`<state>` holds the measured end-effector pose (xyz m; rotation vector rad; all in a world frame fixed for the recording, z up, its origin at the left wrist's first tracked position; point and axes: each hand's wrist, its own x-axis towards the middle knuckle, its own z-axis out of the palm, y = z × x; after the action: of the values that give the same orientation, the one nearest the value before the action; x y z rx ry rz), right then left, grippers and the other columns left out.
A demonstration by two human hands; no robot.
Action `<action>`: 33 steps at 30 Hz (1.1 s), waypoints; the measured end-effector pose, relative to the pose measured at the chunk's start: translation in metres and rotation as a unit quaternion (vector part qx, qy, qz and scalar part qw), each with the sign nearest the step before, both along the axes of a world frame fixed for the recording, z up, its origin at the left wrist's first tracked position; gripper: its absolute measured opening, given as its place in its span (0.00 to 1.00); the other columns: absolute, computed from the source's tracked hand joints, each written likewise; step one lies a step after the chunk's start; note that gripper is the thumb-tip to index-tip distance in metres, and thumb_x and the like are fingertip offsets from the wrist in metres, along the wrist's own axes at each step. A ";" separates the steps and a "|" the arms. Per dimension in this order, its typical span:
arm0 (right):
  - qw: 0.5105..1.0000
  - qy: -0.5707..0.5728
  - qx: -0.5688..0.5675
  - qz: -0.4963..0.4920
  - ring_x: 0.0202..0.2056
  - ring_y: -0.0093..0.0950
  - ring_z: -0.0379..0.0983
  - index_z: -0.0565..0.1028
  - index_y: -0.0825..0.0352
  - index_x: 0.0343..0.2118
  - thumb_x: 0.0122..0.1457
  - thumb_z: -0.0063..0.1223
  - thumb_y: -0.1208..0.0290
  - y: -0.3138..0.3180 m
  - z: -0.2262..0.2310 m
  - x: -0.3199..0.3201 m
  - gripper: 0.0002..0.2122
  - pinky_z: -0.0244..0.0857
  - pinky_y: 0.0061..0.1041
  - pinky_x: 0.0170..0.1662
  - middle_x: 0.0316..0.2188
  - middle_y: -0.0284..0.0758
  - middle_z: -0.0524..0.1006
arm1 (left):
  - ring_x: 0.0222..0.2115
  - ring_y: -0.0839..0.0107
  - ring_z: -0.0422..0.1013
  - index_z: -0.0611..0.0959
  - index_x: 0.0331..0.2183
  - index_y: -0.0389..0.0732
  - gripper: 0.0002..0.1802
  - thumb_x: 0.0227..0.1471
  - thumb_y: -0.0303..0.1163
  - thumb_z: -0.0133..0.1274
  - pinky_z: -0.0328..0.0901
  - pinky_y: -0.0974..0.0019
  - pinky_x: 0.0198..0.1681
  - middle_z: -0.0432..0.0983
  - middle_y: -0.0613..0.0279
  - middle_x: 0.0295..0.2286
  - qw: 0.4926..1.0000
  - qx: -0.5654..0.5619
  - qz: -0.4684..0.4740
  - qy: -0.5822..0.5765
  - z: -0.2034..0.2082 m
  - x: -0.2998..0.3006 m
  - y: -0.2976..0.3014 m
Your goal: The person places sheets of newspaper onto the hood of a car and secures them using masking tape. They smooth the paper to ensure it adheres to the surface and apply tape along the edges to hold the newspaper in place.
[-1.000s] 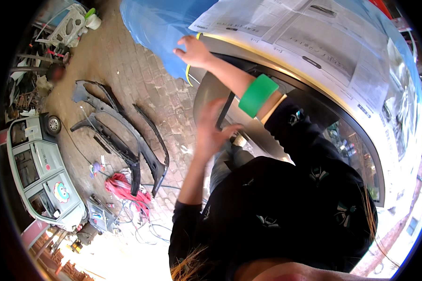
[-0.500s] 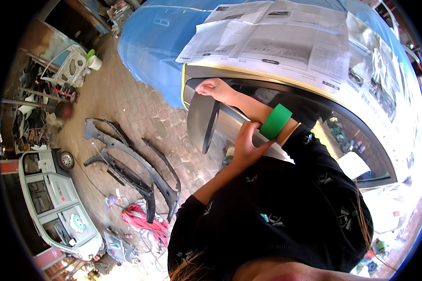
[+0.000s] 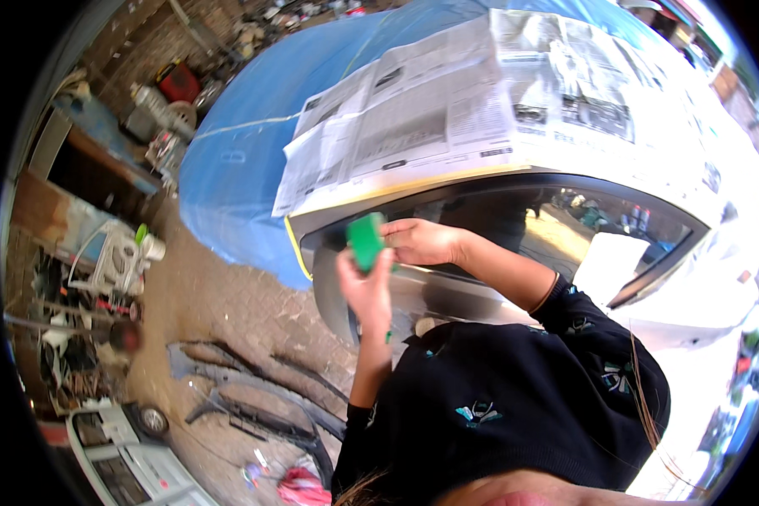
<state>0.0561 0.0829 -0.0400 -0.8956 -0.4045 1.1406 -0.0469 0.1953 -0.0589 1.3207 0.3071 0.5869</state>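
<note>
Green tape, one roll, sits in the left hand, standing just above the palm with the thumb and fingers clamped on either side of it. The right hand comes in from the right, its fingertips meeting the roll's right edge; blur hides whether they pinch it or only touch. A small green scrap shows at the left wrist. Both hands are in front of the car's one visible side window, near its narrow front corner, just above a silver mirror. Print covers the newspaper spread over the car, at least two sheets, with columns, dark picture blocks and small boxed headings, all too small to read; yellow tape runs along its lower edge. Blue plastic sheeting covers the car to the left, crossed by a pale strip. On the brick floor lie at least three long dark car parts, with one red cloth beside them. One pale van, one wheel showing, bears a small red mark on its side. Farther up, one white bucket stands beside one white panel with holes.
</note>
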 end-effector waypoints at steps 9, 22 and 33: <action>0.729 -0.645 -0.129 -0.190 0.52 0.47 0.66 0.50 0.71 0.62 0.49 0.61 0.71 -0.005 0.049 -0.043 0.40 0.64 0.36 0.52 0.51 0.54 0.66 | 0.48 0.60 0.68 0.73 0.45 0.30 0.16 0.53 0.22 0.51 0.65 0.61 0.53 0.70 0.48 0.47 0.887 -0.359 -0.182 -0.225 0.013 0.019 0.031; 0.639 -0.751 -0.083 -0.145 0.46 0.47 0.71 0.51 0.74 0.61 0.50 0.59 0.68 -0.036 0.066 -0.057 0.38 0.67 0.38 0.47 0.49 0.54 0.69 | 0.47 0.67 0.67 0.73 0.48 0.34 0.17 0.59 0.34 0.46 0.60 0.65 0.52 0.72 0.56 0.43 0.972 0.094 -0.052 -0.207 0.084 0.088 0.013; 0.799 -0.324 0.079 -0.501 0.33 0.22 0.76 0.78 0.70 0.32 0.59 0.50 0.67 0.002 0.154 0.142 0.11 0.70 0.23 0.38 0.30 0.33 0.80 | 0.60 0.58 0.52 0.53 0.61 0.38 0.61 0.36 0.58 0.66 0.51 0.54 0.61 0.54 0.53 0.59 0.795 -0.183 -0.575 -0.060 0.038 0.029 -0.117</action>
<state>0.1976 0.0848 0.1140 -1.1236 -0.4694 -0.2098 -0.0183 0.0787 -0.0209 0.8553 -0.4819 -0.4243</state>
